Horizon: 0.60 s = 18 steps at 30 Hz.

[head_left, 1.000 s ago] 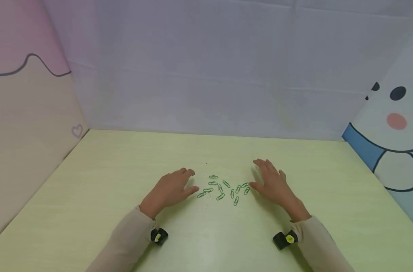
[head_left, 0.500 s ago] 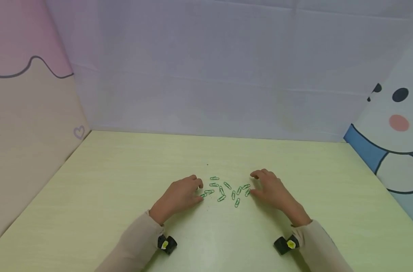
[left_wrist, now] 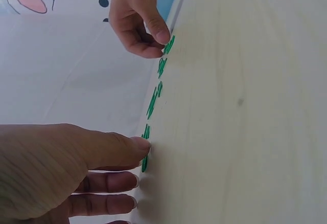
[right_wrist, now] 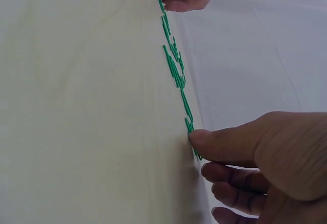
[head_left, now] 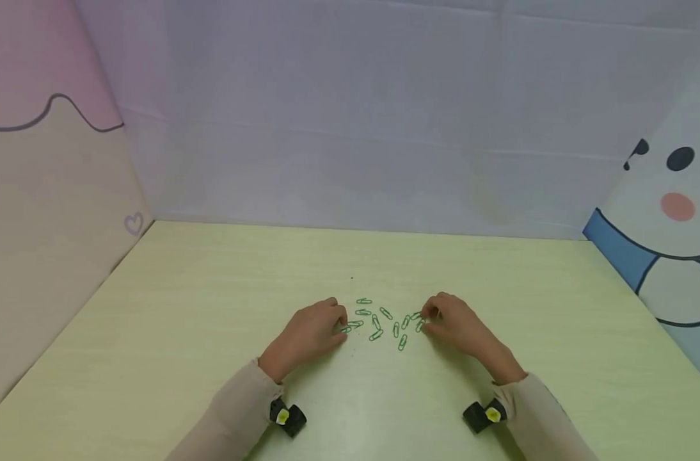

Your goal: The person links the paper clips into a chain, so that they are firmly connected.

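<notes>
Several green paper clips (head_left: 386,314) lie loosely spread on the pale table. At the left end of the spread, my left hand (head_left: 311,333) has bent fingers and its thumb at a paper clip (left_wrist: 145,162). My right hand (head_left: 458,325) is at the right end, its thumb overlapping a paper clip (right_wrist: 188,124) in the right wrist view. Between thumb and forefinger a gap shows on each hand. The fingertips partly hide the outermost clips. Both hands are low, close over the tabletop.
The pale wooden table (head_left: 240,269) meets a whitish cloth backdrop (head_left: 350,128). Printed side panels stand left (head_left: 50,224) and right (head_left: 678,275). A small black device (head_left: 292,420) sits at the left wrist, another black device (head_left: 477,417) at the right.
Both hands have come down to the paper clips; the left moved right and the fingers of both bent in toward the thumbs. The clips themselves stay in about the same places.
</notes>
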### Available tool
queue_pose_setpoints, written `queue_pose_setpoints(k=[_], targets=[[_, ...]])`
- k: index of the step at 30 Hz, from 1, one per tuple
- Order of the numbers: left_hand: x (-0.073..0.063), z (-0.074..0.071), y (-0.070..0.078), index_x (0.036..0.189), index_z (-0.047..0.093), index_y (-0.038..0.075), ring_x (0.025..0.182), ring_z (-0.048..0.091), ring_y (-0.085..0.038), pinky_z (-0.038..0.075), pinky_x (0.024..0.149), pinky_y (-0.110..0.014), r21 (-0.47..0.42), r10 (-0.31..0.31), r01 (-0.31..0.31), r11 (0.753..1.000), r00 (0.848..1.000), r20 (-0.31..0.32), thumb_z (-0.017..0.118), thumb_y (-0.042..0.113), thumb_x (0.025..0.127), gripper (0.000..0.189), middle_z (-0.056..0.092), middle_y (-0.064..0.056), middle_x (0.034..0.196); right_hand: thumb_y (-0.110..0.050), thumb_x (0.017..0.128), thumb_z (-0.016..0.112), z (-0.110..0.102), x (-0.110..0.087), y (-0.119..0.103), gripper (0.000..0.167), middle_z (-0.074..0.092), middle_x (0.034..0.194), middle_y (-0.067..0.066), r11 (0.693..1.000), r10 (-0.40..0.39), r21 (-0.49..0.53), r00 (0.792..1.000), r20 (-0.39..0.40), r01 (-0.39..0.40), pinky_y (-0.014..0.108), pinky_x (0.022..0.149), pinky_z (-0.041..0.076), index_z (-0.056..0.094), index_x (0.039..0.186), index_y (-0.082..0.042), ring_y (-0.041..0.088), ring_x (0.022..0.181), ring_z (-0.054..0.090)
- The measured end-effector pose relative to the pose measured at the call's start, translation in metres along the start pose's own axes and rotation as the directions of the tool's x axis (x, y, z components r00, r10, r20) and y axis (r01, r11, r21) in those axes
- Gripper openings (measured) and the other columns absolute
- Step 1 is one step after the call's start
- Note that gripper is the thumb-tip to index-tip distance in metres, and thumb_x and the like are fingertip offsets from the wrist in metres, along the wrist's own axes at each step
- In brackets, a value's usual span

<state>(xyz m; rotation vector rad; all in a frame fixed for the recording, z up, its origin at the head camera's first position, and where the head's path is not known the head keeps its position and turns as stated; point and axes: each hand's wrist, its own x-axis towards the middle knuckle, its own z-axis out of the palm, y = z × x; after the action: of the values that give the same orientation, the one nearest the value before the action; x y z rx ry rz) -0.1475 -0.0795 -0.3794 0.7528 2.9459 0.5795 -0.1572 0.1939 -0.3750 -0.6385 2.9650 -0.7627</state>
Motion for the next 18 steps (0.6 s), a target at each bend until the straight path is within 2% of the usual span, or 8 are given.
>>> queue_pose_setpoints(k=[9,18], targets=[[-0.0009,0.0007,0.0018,0.081,0.065,0.010,0.066,0.047,-0.009,0.042,0.060,-0.027,-0.030,-0.003,0.003,1.000,1.000,-0.012,0.071,0.016,0.084,0.009,0.054,0.003,0.078,0.000,0.080,0.069,0.0018,0.0003,-0.0003,0.009,0.055,0.076,0.000,1.000,-0.014,0.017,1.000,0.025,0.014,0.028,0.066,0.042,0.063,0.079,-0.007,0.011,0.071,0.047],[-0.0003,0.0040,0.0025,0.079,0.065,0.011,0.066,0.048,-0.010,0.042,0.060,-0.027,-0.046,0.005,-0.006,0.999,1.000,-0.009,0.070,0.012,0.084,0.007,0.055,0.003,0.077,-0.001,0.083,0.067,0.0032,-0.0014,-0.0012,0.012,0.055,0.077,0.000,1.000,-0.011,0.014,0.999,0.031,0.011,0.029,0.069,0.044,0.060,0.077,-0.008,0.010,0.072,0.047]])
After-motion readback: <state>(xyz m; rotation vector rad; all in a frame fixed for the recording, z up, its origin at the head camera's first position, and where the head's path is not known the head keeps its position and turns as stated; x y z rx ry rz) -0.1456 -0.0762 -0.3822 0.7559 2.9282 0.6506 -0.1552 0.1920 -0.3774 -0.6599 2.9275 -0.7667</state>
